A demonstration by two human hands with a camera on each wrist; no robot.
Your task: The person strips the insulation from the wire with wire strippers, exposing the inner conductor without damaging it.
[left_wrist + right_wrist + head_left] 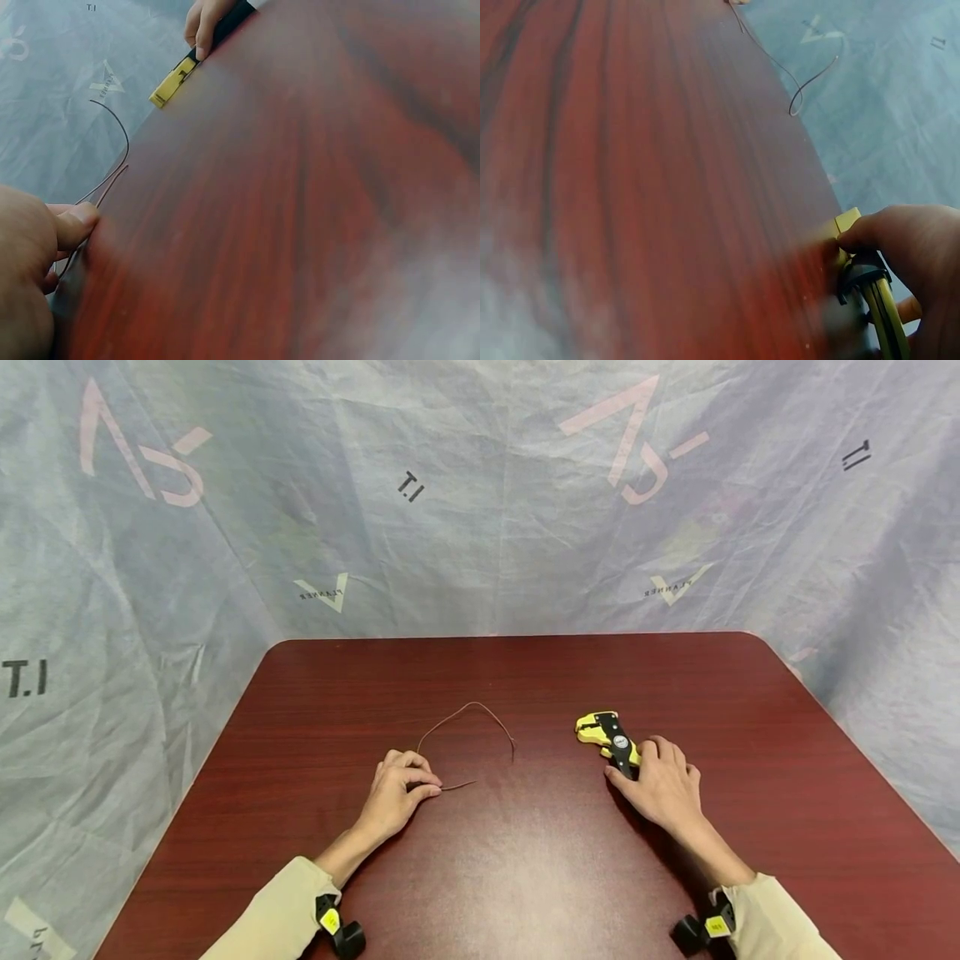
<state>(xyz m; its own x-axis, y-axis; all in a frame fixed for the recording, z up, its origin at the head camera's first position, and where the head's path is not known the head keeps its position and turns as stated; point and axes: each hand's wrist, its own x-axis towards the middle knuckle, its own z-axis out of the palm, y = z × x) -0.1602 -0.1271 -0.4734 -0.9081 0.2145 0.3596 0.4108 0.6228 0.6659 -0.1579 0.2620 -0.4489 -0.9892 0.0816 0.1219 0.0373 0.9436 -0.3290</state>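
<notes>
A thin brown wire [450, 717] arcs up from my left hand [397, 789], which pinches it between thumb and fingers. One short end pokes out to the right of the fingertips; the other end curves over and hangs down further right. In the left wrist view the wire [126, 135] bends away past the thumb. My right hand [663, 783] grips a yellow and black wire stripper [619, 742] by its handles, its head pointing up and left. The right wrist view shows the stripper's handle [885, 319] under the thumb; the palm side is partly hidden.
Both hands are over a dark red wood-grain table [525, 668] with rounded far corners. A grey printed cloth [465, 543] hangs behind it and at the sides. Each wrist wears a small black camera, one of them the left wrist camera [348, 939].
</notes>
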